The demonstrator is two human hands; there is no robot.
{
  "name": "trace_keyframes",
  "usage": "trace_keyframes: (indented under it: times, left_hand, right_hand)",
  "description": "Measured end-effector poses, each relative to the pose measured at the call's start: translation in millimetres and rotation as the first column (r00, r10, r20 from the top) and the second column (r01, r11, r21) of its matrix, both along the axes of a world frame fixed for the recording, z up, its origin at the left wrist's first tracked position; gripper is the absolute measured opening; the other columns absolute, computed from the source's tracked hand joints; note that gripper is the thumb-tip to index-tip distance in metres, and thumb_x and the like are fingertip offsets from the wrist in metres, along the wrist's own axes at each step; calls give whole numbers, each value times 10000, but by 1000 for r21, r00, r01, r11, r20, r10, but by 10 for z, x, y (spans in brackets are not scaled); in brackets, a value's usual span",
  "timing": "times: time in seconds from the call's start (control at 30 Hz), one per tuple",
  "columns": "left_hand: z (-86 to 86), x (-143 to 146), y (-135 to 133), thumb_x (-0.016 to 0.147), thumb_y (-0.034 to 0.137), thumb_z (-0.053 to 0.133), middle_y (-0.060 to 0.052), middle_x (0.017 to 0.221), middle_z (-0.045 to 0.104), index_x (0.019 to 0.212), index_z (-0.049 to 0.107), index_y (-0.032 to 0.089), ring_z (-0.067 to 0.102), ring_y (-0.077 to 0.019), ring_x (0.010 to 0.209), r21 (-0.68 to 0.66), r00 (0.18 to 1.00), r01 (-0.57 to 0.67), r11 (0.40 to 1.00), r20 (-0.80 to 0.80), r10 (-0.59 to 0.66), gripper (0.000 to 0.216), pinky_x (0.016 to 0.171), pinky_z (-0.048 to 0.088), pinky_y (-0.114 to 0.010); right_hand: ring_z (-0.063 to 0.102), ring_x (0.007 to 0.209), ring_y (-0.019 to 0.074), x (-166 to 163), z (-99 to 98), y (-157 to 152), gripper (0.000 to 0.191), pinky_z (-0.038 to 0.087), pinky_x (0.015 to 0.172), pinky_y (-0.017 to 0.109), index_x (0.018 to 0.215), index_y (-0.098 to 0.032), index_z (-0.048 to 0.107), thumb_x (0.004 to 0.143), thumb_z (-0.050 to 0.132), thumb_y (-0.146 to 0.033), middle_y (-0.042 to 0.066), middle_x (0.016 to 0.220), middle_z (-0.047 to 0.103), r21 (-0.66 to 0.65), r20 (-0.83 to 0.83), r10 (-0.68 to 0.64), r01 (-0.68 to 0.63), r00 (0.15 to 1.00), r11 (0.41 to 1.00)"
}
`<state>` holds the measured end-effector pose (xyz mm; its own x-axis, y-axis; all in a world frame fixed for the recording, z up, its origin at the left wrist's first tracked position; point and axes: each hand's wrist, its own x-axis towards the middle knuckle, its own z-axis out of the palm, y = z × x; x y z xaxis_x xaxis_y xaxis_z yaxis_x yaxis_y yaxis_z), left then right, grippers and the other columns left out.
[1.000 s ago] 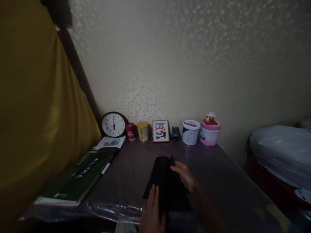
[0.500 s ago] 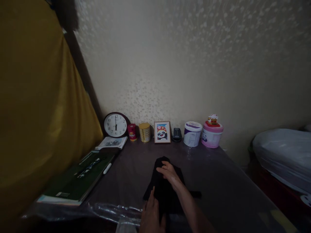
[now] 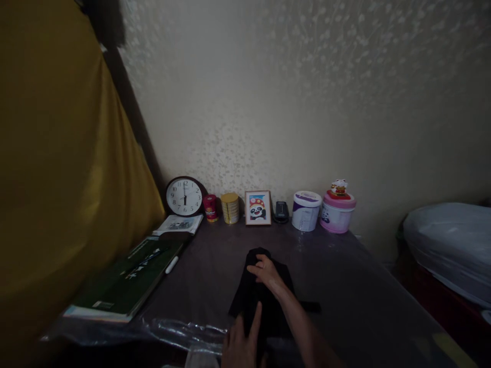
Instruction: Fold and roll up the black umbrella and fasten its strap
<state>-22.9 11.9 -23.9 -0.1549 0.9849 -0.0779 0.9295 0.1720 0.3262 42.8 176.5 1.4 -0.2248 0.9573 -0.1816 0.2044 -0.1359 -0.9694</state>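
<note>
A black cloth item [image 3: 241, 291], perhaps a folded garment, lies on the table in front of me; its dark folds are hard to make out. My right hand [image 3: 265, 272] rests on its upper part, thumb and fingers apart, with no clear grip on the fabric. Nearer to me, my left hand [image 3: 242, 341] is over the lower part of the cloth, its fingers spread and the index finger stretched forward. From the right side of the cloth, a dark strip [image 3: 310, 306] sticks out onto the table.
Along the wall stand a round clock [image 3: 184, 197], a red can [image 3: 210, 208], a yellow-lidded can [image 3: 230, 208], a panda picture frame [image 3: 258, 208], a small black device [image 3: 281, 212] and two tubs [image 3: 306, 212]. A green book [image 3: 123, 278] and white pen [image 3: 172, 265] lie left.
My left hand has shifted slightly right, and its index finger has swung out away from the other fingers. My right hand stays at the same spot on the cloth.
</note>
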Motion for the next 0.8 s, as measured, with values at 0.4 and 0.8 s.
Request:
trace_keyframes:
  times: [0.4,0.8]
  left_hand:
    - [-221,65,113,640,42,423,-113,1208,518,1362,243,245,484,-285,1027,60,978,-42,997,-201,54,771,878,350,-396]
    - [-252,42,116,657,50,426,-103,1188,527,1370,239,196,487,-257,993,68,986,-24,997,-163,35,751,863,356,-363]
  right_hand:
    - [543,1024,199,406,-60,-555,261,389,944,376,928,-233,641,885,396,-312,61,1031,631,666,210,-23,-125,977,736]
    - [376,1258,204,298,-292,350,367,295,1030,451,1219,-207,509,895,353,-282,77,1324,478,670,479,-136,-261,867,695]
